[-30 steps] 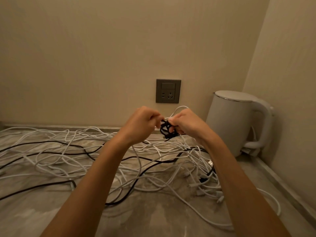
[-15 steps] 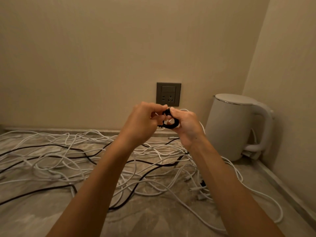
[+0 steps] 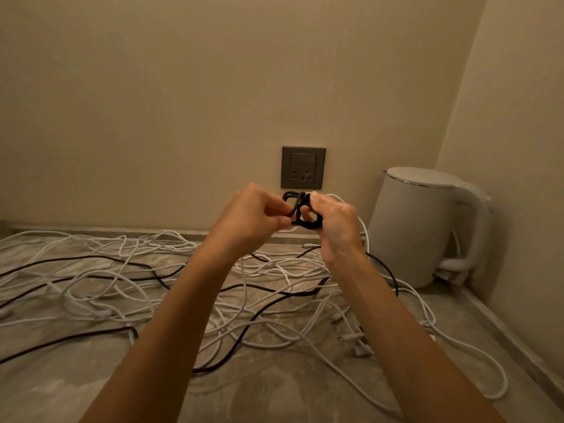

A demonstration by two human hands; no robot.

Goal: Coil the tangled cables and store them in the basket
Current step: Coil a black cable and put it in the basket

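Two hands hold a small black coil up over a messy pile of cables.

The left hand (image 3: 250, 219) and the right hand (image 3: 337, 228) are close together, up in the air in front of the outlet (image 3: 303, 167) on the wall. Both hands have curled fingers and pinch the black coil (image 3: 306, 225), one on each side. The coil is a few small loops of black cable, held between the two hands and not touching the counter (image 3: 274, 392). A thin white cable (image 3: 364, 230) curves up behind the right hand. Down below, many long white and black cables (image 3: 274, 267) lie loose and mixed up on the counter, spread from the left edge to near the kettle (image 3: 412, 227). The white kettle stands in the right corner by the wall, with its lid down.
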